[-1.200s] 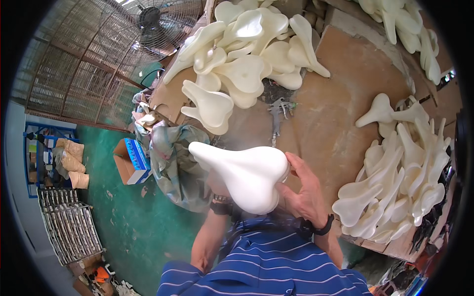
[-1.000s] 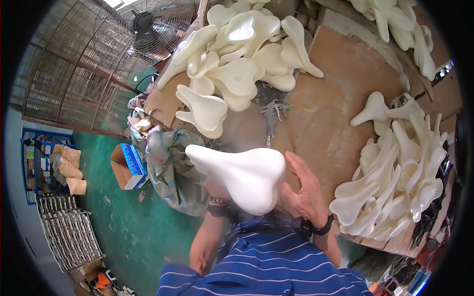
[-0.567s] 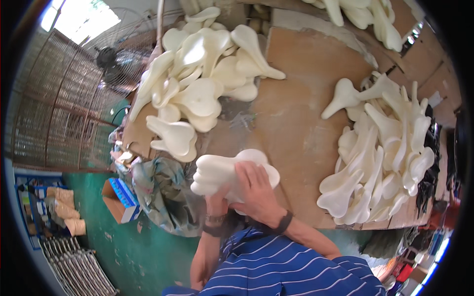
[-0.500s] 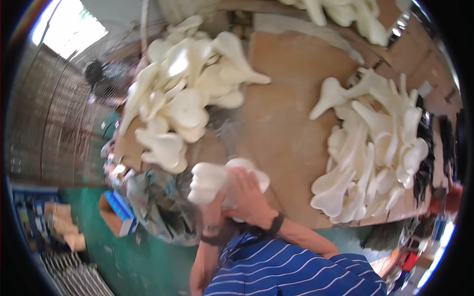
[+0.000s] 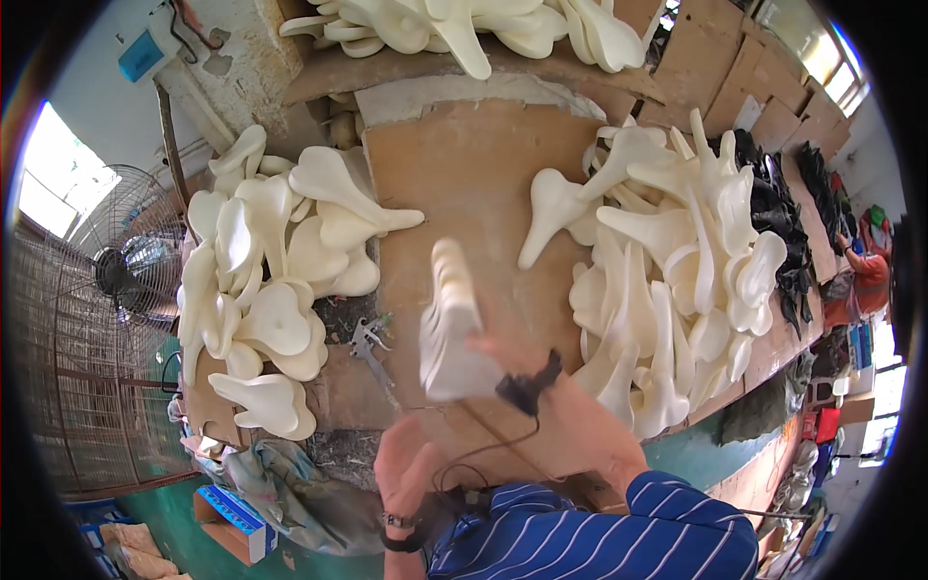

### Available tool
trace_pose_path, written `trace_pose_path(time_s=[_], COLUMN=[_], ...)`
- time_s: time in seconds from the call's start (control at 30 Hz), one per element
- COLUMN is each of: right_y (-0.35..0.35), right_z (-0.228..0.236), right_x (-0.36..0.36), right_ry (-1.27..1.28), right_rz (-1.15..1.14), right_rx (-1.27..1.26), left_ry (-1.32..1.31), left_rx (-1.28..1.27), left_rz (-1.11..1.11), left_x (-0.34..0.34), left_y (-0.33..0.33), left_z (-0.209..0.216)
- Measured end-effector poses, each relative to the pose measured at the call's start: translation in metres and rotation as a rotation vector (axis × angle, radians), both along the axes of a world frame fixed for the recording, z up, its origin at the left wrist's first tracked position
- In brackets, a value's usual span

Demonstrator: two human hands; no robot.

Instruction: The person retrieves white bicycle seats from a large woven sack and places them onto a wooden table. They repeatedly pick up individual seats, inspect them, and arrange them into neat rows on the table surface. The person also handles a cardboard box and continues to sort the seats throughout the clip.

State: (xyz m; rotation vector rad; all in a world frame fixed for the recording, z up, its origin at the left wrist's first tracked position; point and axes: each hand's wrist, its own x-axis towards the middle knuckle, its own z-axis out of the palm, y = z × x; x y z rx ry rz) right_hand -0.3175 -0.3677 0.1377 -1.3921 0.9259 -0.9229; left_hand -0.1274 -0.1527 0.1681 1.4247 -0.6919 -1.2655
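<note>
My right hand (image 5: 512, 340) is closed on the side of a stack of cream bicycle saddle pads (image 5: 452, 338), holding it over the middle of the cardboard-covered table. The pads are nested, their edges showing as ridges, and the stack is slightly blurred. Nearer the table's front edge, my left hand (image 5: 406, 469) is apart from the stack, fingers loosely bent and nothing visible in it. Left of the stack lies a silver metal tool (image 5: 370, 346) with a green end; its kind is unclear. More saddle pads lie in a left pile (image 5: 275, 319) and a right pile (image 5: 667, 261).
Further saddle pads (image 5: 454, 24) sit on a raised ledge at the back. A large caged fan (image 5: 111, 271) stands at the left. Below the table's left corner are a crumpled grey-green sheet (image 5: 300, 493) and a blue-and-white box (image 5: 232, 522). Another person (image 5: 860, 280) is at far right.
My left hand has come off the stack and drawn back. My right hand has carried the stack forward, turning it more upright. The view has swung, bringing the metal tool into sight.
</note>
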Motion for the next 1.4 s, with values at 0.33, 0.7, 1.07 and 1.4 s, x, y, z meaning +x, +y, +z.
trace_pose_path(time_s=[0.33, 0.7, 1.07, 1.4], right_y=[-0.176, -0.253, -0.035, 0.22], right_z=[0.007, -0.198, -0.13, -0.076], right_x=[-0.021, -0.024, 0.008, 0.184], right_ry=[-0.159, 1.034, 0.676, 0.759], right_rz=[-0.016, -0.229, -0.114, 0.538], right_rx=[0.003, -0.22, -0.391, -0.443], left_ry=[-0.1, -0.177, -0.232, -0.308], left_rx=[0.268, 0.3, 0.462, 0.657], left_rz=[0.423, 0.534, 0.566, 0.646], left_x=[0.062, 0.066, 0.143, 0.264], left_y=[0.117, 0.185, 0.284, 0.383], left_z=[-0.055, -0.086, -0.169, -0.397])
